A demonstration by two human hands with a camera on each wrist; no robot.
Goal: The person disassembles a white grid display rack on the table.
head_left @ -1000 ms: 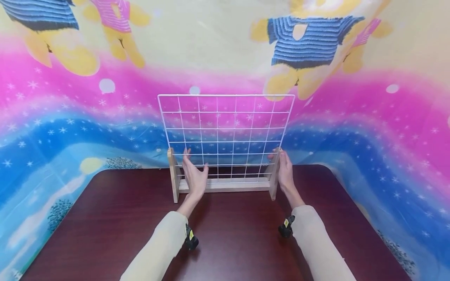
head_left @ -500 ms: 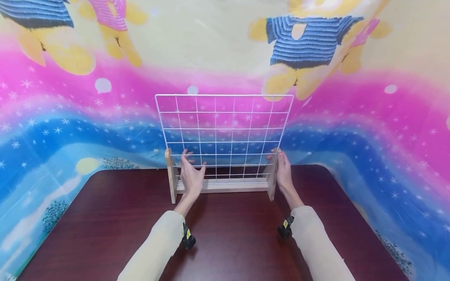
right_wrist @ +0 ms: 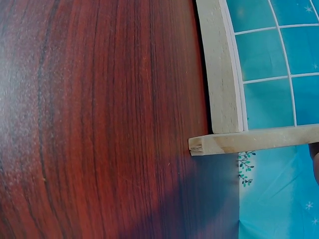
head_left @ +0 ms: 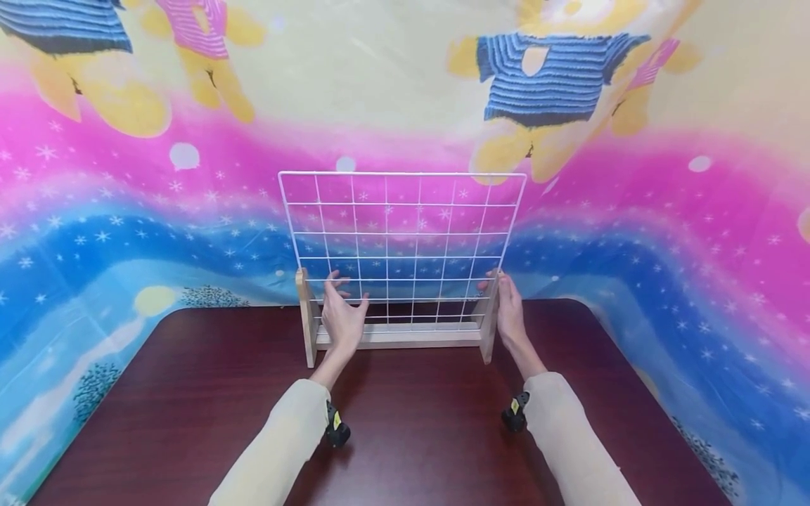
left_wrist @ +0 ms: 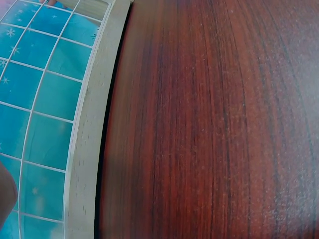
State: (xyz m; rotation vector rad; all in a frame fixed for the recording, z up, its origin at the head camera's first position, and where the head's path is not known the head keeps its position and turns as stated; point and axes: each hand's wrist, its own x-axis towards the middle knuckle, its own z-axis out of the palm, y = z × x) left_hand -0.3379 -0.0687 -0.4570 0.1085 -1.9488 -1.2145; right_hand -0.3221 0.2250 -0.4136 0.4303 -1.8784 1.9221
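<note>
A white wire grid panel (head_left: 405,232) stands upright in a pale wooden base, whose crossbar (head_left: 405,339) runs between two side posts. My left hand (head_left: 343,320) is at the grid's lower left, just inside the left post (head_left: 306,316), thumb spread apart and fingers extended at the wires. Around the upper part of the right post (head_left: 489,327), my right hand (head_left: 510,313) holds from the outside, its fingertips showing on the inner side. In the left wrist view only a bit of the hand (left_wrist: 6,191) shows at the edge. The right wrist view shows the post's squared wooden end (right_wrist: 197,145).
The rack stands toward the back of a dark red wood-grain table (head_left: 405,436) with rounded far corners. A printed cloth (head_left: 633,232) with bears and snowflakes hangs behind and along both sides. Black wrist cameras (head_left: 337,425) sit at both cuffs.
The rack and both hands hold nearly the same place. In the head view they have shifted slightly left, along with the background.
</note>
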